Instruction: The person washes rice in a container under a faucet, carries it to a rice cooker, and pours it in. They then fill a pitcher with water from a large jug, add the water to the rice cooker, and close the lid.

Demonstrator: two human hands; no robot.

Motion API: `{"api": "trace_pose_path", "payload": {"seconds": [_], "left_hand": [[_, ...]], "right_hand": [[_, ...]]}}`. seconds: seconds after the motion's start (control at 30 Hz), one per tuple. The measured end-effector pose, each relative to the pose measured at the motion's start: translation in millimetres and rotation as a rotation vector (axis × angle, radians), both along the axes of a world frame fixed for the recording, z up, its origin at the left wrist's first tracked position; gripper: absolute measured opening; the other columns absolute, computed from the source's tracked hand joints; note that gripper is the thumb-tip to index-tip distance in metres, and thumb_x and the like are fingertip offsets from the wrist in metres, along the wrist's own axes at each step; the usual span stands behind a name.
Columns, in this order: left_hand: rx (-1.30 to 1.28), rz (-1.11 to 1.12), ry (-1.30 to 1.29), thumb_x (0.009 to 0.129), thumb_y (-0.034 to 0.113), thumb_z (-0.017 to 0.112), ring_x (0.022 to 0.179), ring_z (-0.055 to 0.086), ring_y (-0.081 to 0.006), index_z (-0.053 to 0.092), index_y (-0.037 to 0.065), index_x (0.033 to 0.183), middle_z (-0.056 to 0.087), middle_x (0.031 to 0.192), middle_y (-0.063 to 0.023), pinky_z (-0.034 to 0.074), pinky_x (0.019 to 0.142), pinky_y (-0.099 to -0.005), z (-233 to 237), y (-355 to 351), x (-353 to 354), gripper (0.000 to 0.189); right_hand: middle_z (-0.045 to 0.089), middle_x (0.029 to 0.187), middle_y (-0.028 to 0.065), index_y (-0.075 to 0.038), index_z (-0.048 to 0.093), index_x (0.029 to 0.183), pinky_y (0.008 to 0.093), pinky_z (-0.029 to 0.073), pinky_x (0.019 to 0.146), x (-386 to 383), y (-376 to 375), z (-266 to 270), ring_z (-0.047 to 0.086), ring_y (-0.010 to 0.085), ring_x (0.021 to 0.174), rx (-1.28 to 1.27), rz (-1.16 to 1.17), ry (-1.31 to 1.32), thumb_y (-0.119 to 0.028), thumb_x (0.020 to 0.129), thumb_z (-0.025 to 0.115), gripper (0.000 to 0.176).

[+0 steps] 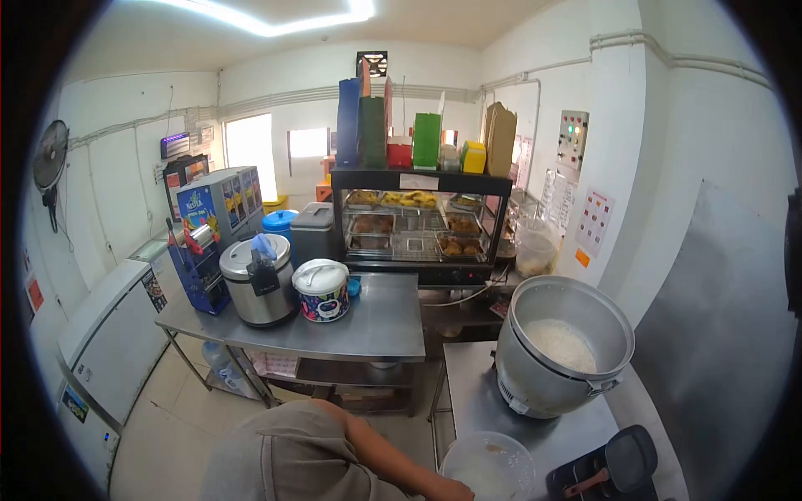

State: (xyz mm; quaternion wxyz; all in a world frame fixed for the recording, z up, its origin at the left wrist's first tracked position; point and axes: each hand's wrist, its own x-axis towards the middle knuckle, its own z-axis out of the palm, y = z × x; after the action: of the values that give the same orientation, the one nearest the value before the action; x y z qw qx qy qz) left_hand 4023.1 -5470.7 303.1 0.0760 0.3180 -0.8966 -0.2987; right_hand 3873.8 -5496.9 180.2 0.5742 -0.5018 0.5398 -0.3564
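Observation:
My left hand (452, 489) is at the bottom edge, closed at the near-left rim of a translucent plastic bowl (520, 455); its fingertips are cut off by the frame. The bowl holds something whitish. A grey-brown sleeve (288, 455) and bare forearm lead to this hand from the lower left. Out of frame is my right hand. Behind the bowl a large metal rice pot (535, 388), lid off, has white rice (561, 344) inside. To the bowl's right lie a black pan (631, 457) and a reddish-brown utensil (587, 483).
A steel table (380, 334) at centre-left carries a steel rice cooker (266, 296), a patterned cooker (324, 307) and a blue rack (200, 280). Behind it stands a glass food warmer (418, 271). A chest freezer (109, 342) lines the left wall; a pillar (614, 159) rises at right.

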Motion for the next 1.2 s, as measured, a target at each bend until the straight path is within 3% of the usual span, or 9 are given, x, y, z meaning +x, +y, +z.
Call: {"api": "trace_pose_path", "payload": {"seconds": [0.13,0.3,0.43,0.5,0.63,0.83,1.03,1.13,1.2], "left_hand": [[0.02,-0.006,0.056,0.073,0.017,0.07,0.067,0.061,-0.0431,0.071,0.0,0.074,0.066,0.071,-0.0227,0.048,0.062,-0.0519,29.4,12.9,-4.9,0.017],[-0.038,0.031,-0.2,0.074,0.017,0.072,0.073,0.066,-0.0423,0.073,0.002,0.076,0.068,0.075,-0.0229,0.052,0.068,-0.051,89.7,21.5,-18.3,0.016],[-0.042,0.016,-0.182,0.075,0.019,0.072,0.076,0.067,-0.0414,0.073,0.002,0.076,0.069,0.076,-0.0226,0.053,0.069,-0.051,138.8,24.5,-19.2,0.018],[-0.064,0.044,-0.085,0.074,0.008,0.07,0.083,0.067,-0.0427,0.067,-0.002,0.081,0.067,0.079,-0.0215,0.054,0.072,-0.0492,162.3,25.4,-17.1,0.013],[0.024,-0.119,-0.054,0.076,0.005,0.067,0.082,0.066,-0.0442,0.066,-0.003,0.084,0.066,0.079,-0.0248,0.053,0.07,-0.0496,224.5,16.0,-16.3,0.011],[0.057,-0.242,0.018,0.087,0.01,0.066,0.077,0.066,-0.0434,0.065,-0.003,0.091,0.066,0.075,-0.0235,0.052,0.066,-0.0496,287.4,-34.9,15.4,0.014],[0.038,-0.199,0.175,0.093,0.018,0.065,0.069,0.064,-0.0414,0.065,-0.003,0.087,0.064,0.07,-0.0217,0.049,0.062,-0.0476,340.0,-121.0,60.2,0.022],[0.072,-0.138,0.163,0.09,0.019,0.069,0.074,0.068,-0.0402,0.067,-0.006,0.086,0.067,0.073,-0.0219,0.052,0.071,-0.0457,356.1,-174.0,85.3,0.025],[0.055,-0.21,0.26,0.094,0.019,0.066,0.064,0.069,-0.0299,0.065,-0.007,0.087,0.068,0.071,-0.0175,0.051,0.06,-0.0398,352.0,-216.3,101.3,0.026]], "right_hand": [[0.066,0.1,0.0188,-0.003,0.062,0.107,0.0409,0.058,0.064,3.9,3.4,3.5,0.066,0.0263,0.078,-0.007,0.022,-0.009,-0.018,0.093,0.066,0.021],[0.066,0.101,0.0192,-0.003,0.062,0.109,0.0411,0.059,0.064,5.8,9.9,8.6,0.066,0.0266,0.079,-0.007,0.04,-0.037,-0.018,0.093,0.066,0.023],[0.066,0.102,0.0196,-0.002,0.061,0.11,0.0412,0.059,0.064,7.2,16.8,13.2,0.066,0.0269,0.079,-0.004,0.058,-0.092,-0.019,0.093,0.066,0.024],[0.066,0.103,0.0197,-0.002,0.061,0.11,0.0412,0.059,0.064,7.9,21.2,17.4,0.067,0.0271,0.079,0.006,0.052,-0.145,-0.019,0.093,0.066,0.025],[0.066,0.103,0.0201,-0.002,0.061,0.111,0.0414,0.059,0.064,-3.8,24.7,38.0,0.067,0.0273,0.08,0.051,-0.027,-0.291,-0.02,0.093,0.066,0.026],[0.066,0.105,0.0206,-0.001,0.06,0.113,0.0416,0.06,0.063,-14.2,1.0,99.5,0.067,0.0278,0.081,0.049,-0.194,-0.471,-0.02,0.093,0.066,0.028],[0.066,0.106,0.0211,0.0,0.06,0.115,0.0418,0.06,0.063,15.6,-92.0,178.7,0.068,0.0282,0.082,-0.062,-0.299,-0.594,-0.021,0.094,0.065,0.03],[0.066,0.107,0.0213,0.0,0.059,0.115,0.0419,0.06,0.063,35.1,-149.9,213.6,0.068,0.0284,0.082,-0.111,-0.35,-0.641,-0.021,0.094,0.065,0.031],[0.066,0.108,0.0215,0.0,0.059,0.116,0.0419,0.06,0.063,44.7,-185.1,231.2,0.068,0.0285,0.082,-0.139,-0.391,-0.668,-0.021,0.094,0.065,0.032]]}}
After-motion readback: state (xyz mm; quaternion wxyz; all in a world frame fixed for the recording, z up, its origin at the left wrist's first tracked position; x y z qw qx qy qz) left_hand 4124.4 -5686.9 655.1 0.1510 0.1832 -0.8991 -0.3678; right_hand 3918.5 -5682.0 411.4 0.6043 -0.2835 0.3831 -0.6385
